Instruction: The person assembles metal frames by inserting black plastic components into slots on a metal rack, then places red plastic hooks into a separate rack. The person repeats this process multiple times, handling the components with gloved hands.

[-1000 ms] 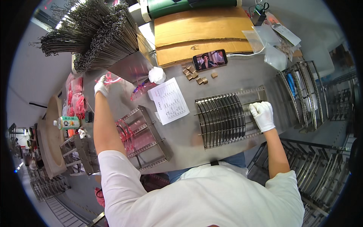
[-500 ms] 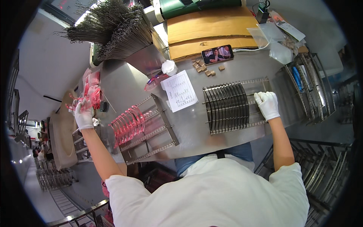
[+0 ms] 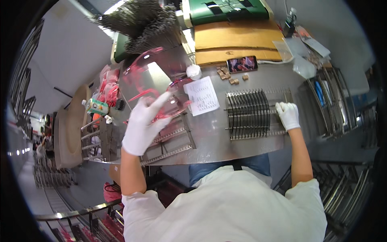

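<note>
My left hand (image 3: 142,126), in a white glove, holds a clear pink plastic sheet (image 3: 151,78) lifted toward the camera, above a metal slotted rack (image 3: 171,139) that stands at the table's left front. My right hand (image 3: 288,115), also gloved, rests on the right end of a second metal rack (image 3: 248,115) filled with several upright dark plates. The raised sheet hides part of the table behind it. A white paper note (image 3: 201,96) lies between the two racks.
A phone (image 3: 242,64) and small brown blocks (image 3: 229,76) lie behind the right rack. Cardboard (image 3: 238,40), a green mat (image 3: 227,10) and a bundle of metal rods (image 3: 141,24) sit at the back. Wire racks (image 3: 322,92) stand right; a pink pile (image 3: 109,84) and a can (image 3: 96,107) are at the left.
My left hand reached out to the pink pile on the far left, then came back holding a pink sheet raised over the left rack. My right hand stayed on the right rack.
</note>
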